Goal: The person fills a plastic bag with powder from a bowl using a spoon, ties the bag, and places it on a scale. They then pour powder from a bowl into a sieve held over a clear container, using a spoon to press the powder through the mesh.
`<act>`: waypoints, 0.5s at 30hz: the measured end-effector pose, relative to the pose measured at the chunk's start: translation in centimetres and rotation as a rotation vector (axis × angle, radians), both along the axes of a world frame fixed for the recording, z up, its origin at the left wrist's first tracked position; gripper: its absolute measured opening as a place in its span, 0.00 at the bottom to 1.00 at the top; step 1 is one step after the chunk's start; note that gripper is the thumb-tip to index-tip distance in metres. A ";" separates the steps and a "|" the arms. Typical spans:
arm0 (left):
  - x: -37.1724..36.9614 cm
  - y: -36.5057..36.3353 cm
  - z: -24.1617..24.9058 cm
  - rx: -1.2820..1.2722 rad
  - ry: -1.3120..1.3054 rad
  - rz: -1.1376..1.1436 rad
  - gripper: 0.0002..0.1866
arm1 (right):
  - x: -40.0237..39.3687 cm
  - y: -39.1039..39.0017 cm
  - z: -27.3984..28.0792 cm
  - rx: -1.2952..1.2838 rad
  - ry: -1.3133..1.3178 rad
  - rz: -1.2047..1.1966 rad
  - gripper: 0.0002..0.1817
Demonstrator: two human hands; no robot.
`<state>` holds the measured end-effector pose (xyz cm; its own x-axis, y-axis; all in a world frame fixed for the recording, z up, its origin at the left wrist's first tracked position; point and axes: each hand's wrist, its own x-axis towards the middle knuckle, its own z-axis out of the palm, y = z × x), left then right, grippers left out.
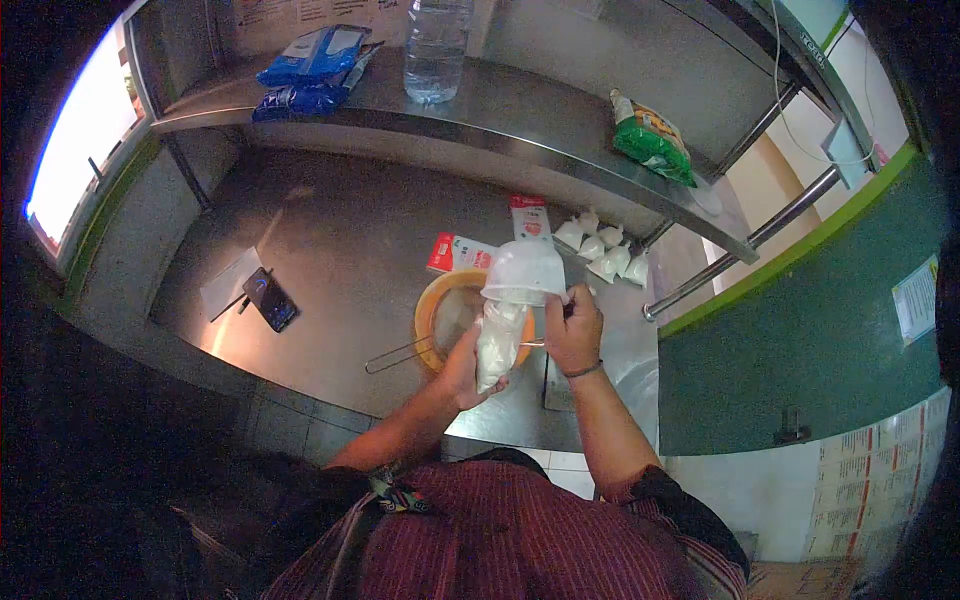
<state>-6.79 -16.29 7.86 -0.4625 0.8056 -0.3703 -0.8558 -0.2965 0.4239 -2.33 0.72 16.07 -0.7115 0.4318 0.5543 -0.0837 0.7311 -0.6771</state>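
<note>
My left hand (464, 374) is wrapped round a clear plastic bag of white powder (499, 350), held upright. Over the bag's mouth, my right hand (575, 330) grips a white plastic bowl (525, 270) by its edge, tipped with its opening toward the bag. Below them on the steel counter is an orange basin (428, 312) with a wire-handled sieve (452, 318) resting in it. Part of the basin is hidden by the bag and my hands.
Red-and-white packets (462, 254) and several small bags of white powder (606, 247) lie behind the basin. A phone (270, 300) is on the steel counter (340, 230). The overhead shelf (520, 110) holds a water bottle (436, 52), blue packs (312, 60) and a green pack (652, 140).
</note>
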 end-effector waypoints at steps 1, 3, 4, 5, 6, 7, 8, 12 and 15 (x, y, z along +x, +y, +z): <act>-0.1 0.0 -0.1 0.001 0.001 0.000 0.30 | -0.1 -0.1 0.1 0.001 0.001 0.000 0.14; -0.3 0.1 -0.7 0.007 -0.046 -0.001 0.29 | -0.5 -0.3 0.3 -0.012 -0.083 -0.058 0.16; -0.5 0.1 -1.0 0.008 -0.045 -0.001 0.29 | -0.7 -0.2 0.2 -0.012 -0.082 -0.058 0.16; -0.7 0.1 -1.3 0.002 -0.041 0.007 0.32 | -1.0 -0.1 -0.2 -0.036 -0.093 -0.068 0.16; -0.8 0.1 -1.5 -0.005 -0.038 0.015 0.34 | -1.2 -0.2 -0.3 -0.061 -0.105 -0.078 0.17; -0.9 0.1 -1.8 -0.006 -0.038 0.014 0.34 | -1.3 -0.2 -0.4 -0.062 -0.104 -0.079 0.17; -1.1 0.1 -2.0 0.000 -0.037 0.013 0.34 | -1.5 -0.2 -0.6 -0.058 -0.102 -0.098 0.17; -1.7 0.3 -3.5 0.047 -0.021 0.024 0.34 | -2.0 0.5 -1.6 0.033 -0.125 -0.134 0.12; -1.9 0.1 -3.2 0.027 -0.052 0.030 0.33 | -3.3 3.4 -5.5 -0.292 -0.139 -0.143 0.16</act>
